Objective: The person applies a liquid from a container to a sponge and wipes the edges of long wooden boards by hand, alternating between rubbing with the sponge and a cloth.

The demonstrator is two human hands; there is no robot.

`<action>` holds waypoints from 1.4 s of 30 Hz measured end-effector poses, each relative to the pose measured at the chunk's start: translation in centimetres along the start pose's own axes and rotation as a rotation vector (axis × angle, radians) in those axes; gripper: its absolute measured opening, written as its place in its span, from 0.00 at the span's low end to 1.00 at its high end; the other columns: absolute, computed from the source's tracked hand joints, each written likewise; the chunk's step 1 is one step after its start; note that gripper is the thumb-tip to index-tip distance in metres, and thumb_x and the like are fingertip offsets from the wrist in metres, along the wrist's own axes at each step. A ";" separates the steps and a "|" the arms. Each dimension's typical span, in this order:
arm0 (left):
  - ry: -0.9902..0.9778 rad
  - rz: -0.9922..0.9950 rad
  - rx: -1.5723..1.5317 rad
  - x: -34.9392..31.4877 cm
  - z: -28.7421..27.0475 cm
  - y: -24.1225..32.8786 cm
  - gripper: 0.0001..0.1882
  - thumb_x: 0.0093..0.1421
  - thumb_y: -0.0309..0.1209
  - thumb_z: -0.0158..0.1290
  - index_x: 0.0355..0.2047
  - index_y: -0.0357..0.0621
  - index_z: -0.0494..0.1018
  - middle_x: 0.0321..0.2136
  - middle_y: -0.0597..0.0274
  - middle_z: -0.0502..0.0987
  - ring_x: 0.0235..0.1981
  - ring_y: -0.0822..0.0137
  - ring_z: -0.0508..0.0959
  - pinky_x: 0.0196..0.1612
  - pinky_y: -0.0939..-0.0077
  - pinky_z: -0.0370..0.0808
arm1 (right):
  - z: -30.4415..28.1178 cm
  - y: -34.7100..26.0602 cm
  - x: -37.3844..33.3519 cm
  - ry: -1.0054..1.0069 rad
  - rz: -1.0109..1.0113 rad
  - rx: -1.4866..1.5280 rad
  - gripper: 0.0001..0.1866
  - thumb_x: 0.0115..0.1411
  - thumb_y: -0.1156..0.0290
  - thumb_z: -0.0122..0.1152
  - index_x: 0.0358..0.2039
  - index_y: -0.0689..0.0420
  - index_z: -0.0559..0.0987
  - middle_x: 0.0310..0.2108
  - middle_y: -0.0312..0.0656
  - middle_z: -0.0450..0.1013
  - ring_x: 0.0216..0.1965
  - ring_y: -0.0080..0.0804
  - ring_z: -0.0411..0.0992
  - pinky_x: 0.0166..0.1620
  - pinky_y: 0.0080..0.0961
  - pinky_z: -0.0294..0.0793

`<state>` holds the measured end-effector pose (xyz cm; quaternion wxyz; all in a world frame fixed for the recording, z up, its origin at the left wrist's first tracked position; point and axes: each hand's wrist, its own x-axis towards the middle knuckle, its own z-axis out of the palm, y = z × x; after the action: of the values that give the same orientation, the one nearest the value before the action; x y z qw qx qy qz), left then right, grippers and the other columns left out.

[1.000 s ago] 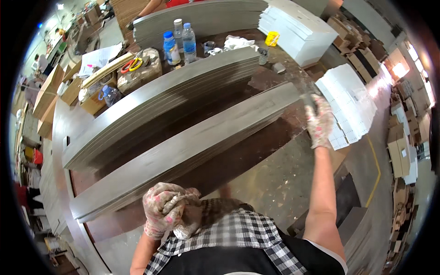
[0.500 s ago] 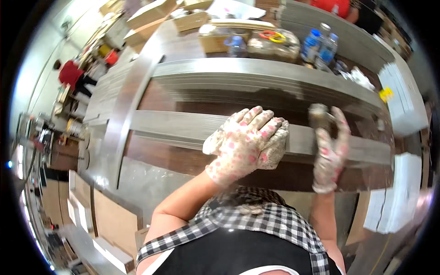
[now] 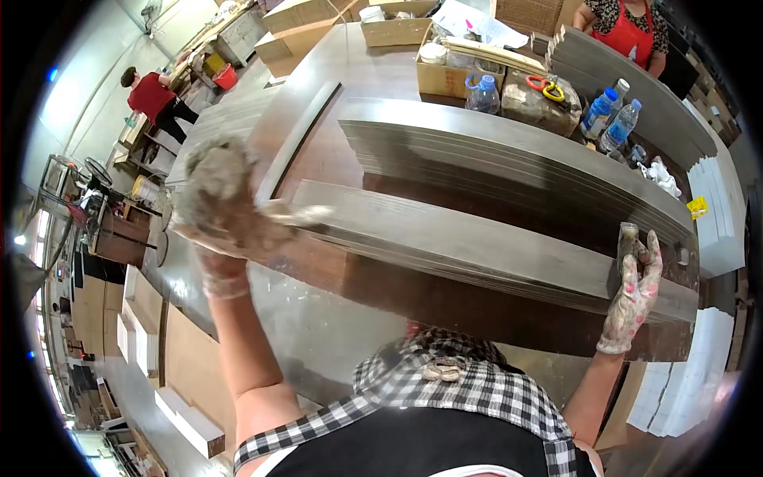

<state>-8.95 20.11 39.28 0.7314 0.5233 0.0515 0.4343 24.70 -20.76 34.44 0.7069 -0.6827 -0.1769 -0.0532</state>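
Note:
My left hand (image 3: 226, 250), in a stained glove, is raised past the left end of the near stack of long grey boards (image 3: 445, 230). It is wrapped round a wadded grey rag (image 3: 218, 179); both are smeared by motion. At the right end of that stack, my right hand (image 3: 632, 306), in a white glove with pink dots, grips a small clear bottle (image 3: 628, 241) with its fingers pointing up. Behind lies a second stack of grey boards (image 3: 493, 131). A single narrow strip (image 3: 298, 143) lies crosswise left of the stacks.
Behind the boards stand a cardboard box (image 3: 449, 82), a wrapped block (image 3: 540, 103) with red and yellow scissors (image 3: 548, 87) and several plastic bottles (image 3: 620, 127). White panels (image 3: 719, 215) are stacked at right. One person (image 3: 632, 36) is across the table, another (image 3: 159, 99) far left.
My left hand has swept left with the rag, from the middle of the near stack to beyond its left end. The view has shifted. My right hand still holds the small bottle.

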 end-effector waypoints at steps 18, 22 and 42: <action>-0.224 -0.270 0.077 -1.3 25.6 -16.4 0.23 0.70 0.33 0.46 0.61 0.34 0.66 0.58 0.48 0.71 0.60 0.60 0.70 0.65 0.69 0.64 | 7.9 -3.7 -4.1 -0.116 -0.429 -0.346 0.37 0.58 0.82 0.54 0.69 0.62 0.59 0.70 0.49 0.53 0.69 0.41 0.55 0.69 0.37 0.55; -0.127 0.170 0.880 0.5 19.0 -15.3 0.23 0.67 0.29 0.49 0.62 0.39 0.67 0.57 0.47 0.73 0.59 0.52 0.72 0.64 0.59 0.66 | 10.3 -2.1 -4.7 -0.382 -0.511 -1.019 0.36 0.62 0.62 0.59 0.70 0.47 0.63 0.66 0.50 0.59 0.66 0.55 0.56 0.65 0.53 0.56; -0.460 -0.029 1.485 -0.1 16.8 -14.4 0.18 0.61 0.41 0.57 0.46 0.42 0.79 0.43 0.54 0.79 0.51 0.52 0.75 0.57 0.58 0.68 | -38.2 7.0 15.1 0.348 -0.255 -1.258 0.24 0.62 0.71 0.61 0.59 0.58 0.71 0.40 0.43 0.78 0.41 0.39 0.78 0.49 0.29 0.79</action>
<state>8.27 6.86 35.12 0.1870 0.9524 0.1828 0.1570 47.74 -55.44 32.46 0.1801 -0.9204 -0.0748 -0.3388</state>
